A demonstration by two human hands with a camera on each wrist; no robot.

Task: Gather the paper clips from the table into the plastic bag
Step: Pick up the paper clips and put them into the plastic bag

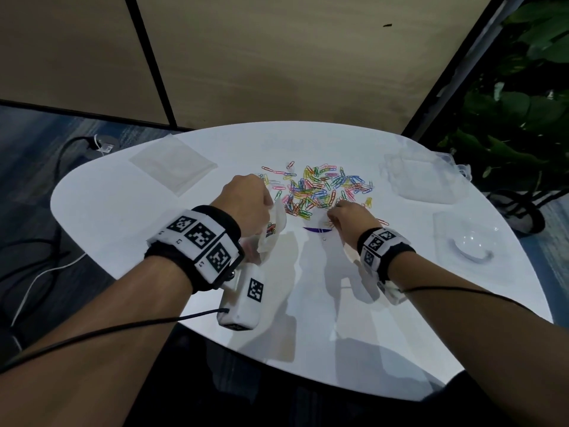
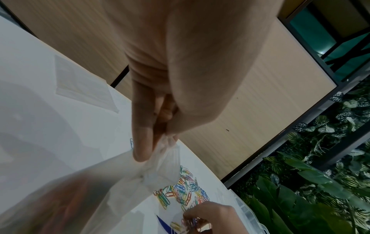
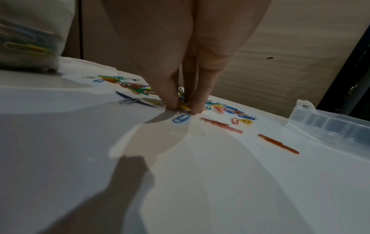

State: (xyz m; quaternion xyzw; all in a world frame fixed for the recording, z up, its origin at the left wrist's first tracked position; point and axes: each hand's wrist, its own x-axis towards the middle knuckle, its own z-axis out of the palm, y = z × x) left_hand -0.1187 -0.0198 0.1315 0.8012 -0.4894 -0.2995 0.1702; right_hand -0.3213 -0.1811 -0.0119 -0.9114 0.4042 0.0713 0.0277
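No readable words or brands, only black-and-white square marker codes on the wristbands (image 1: 198,234), tiny characters beside them illegible

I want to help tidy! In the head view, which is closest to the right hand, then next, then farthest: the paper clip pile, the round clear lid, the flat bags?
1. Paper clip pile, touching its fingertips.
2. Round clear lid, to its right.
3. Flat bags, far left corner.

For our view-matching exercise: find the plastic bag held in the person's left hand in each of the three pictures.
Head: plastic bag hangs from the left hand, left of centre.
Left wrist: bag fills lower left, pinched at its top edge.
Right wrist: upper left corner, clips inside.
Shared landmark: the paper clip pile on the white table.
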